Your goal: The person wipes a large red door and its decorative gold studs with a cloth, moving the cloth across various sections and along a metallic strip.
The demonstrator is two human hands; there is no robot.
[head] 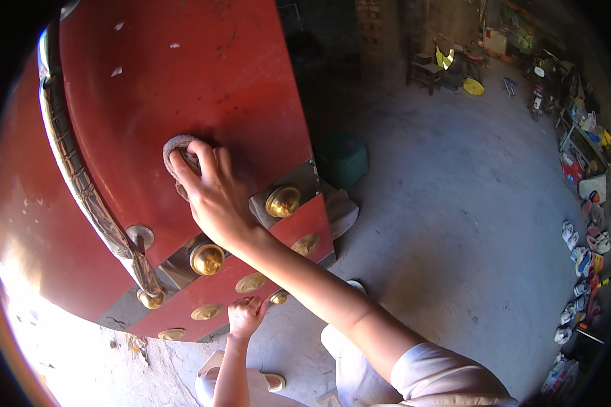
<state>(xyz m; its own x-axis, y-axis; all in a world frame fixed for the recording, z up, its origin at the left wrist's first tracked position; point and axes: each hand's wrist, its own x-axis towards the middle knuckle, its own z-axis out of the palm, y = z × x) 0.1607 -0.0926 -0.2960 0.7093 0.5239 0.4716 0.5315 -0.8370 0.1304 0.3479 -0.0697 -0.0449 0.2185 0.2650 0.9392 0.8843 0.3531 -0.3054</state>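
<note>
A red metal door (244,102) with brass-coloured dome studs fills the left of the head view. My right hand (211,188) holds a folded grey-brown cloth (181,152) pressed against the red panel. Lower down, my left hand (247,313) has its fingers curled at the door's lower part, beside a small brass dome (279,296). Whether it grips something is hidden. A long curved pull handle (84,185), wrapped in clear film, stands off the door to the left. Larger brass domes (207,258) sit on a grey band below the cloth. Small pale flecks mark the panel.
A green tub or stool (343,160) stands in shadow behind the door's edge. Several shoes (581,262) line the right wall. A motorcycle (538,96), a wooden chair (426,71) and a small folding stool (509,85) are farther back. Concrete floor (463,203) stretches between.
</note>
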